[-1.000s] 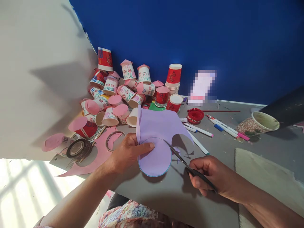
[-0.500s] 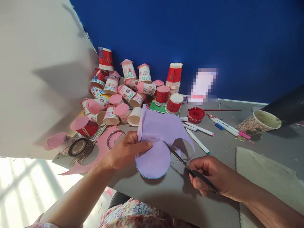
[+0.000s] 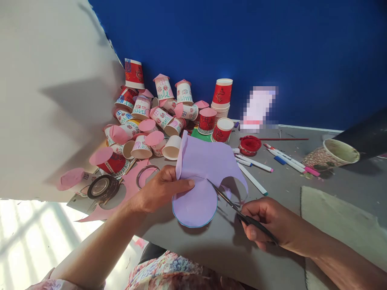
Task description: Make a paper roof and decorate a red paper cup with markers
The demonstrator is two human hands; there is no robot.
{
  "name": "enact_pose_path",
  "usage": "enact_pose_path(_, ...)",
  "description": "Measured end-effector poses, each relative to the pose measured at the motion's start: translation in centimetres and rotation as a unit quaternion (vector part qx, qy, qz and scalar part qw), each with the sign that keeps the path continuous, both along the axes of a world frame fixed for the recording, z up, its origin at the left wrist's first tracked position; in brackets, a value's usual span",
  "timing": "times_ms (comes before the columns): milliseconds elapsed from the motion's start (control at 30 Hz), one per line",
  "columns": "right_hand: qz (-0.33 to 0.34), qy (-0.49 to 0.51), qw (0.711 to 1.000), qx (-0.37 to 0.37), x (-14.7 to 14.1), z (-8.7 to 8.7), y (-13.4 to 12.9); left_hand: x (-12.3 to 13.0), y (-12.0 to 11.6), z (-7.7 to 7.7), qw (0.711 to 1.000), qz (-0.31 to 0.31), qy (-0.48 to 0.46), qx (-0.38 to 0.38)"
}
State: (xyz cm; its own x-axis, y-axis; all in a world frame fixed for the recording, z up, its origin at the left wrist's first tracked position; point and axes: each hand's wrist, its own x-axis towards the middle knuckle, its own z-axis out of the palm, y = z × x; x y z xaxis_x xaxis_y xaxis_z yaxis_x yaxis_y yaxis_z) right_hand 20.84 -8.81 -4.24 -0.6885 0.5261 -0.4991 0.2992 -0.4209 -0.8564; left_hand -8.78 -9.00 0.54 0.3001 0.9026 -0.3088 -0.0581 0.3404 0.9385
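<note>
A sheet of purple paper [image 3: 208,159] is pinched in my left hand [image 3: 161,191], thumb on top and fingers beneath. Its lower part is a rounded disc with a blue outline along the edge, still joined to the sheet at the upper left. My right hand [image 3: 261,223] grips black-handled scissors [image 3: 229,201]. Their blades point up and left, with the tips at the cut line between disc and sheet. A curved strip of the sheet hangs at the right of the blades.
Behind the paper, several decorated paper cups [image 3: 142,147] with pink tops are piled. Rolls of tape [image 3: 101,187] and pink paper scraps [image 3: 130,181] lie at left. Markers [image 3: 252,179], a red paint jar [image 3: 250,145], a patterned cup [image 3: 331,155] and a pale cloth [image 3: 335,229] are at right.
Almost nothing differs. Both hands, the paper and the scissors hold nearly the same place, with only a slight shift of the view.
</note>
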Motion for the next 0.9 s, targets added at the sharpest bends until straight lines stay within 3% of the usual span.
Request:
enact_pose_path(500, 0.011, -0.002, 1.000, 0.003, 0.2, -0.2, -0.1, -0.3, 0.9, 0.9, 0.997, -0.077, 0.027, 0.017)
enact_pose_path(700, 0.009, -0.017, 1.000, -0.001, -0.1, 0.1, -0.1, -0.4, 1.2, 1.3, 0.996, -0.082, 0.036, 0.000)
enact_pose_path(900, 0.008, -0.017, 1.000, -0.015, -0.4, 0.4, -0.1, -0.6, 1.3, 1.4, 0.987, -0.133, 0.085, -0.017)
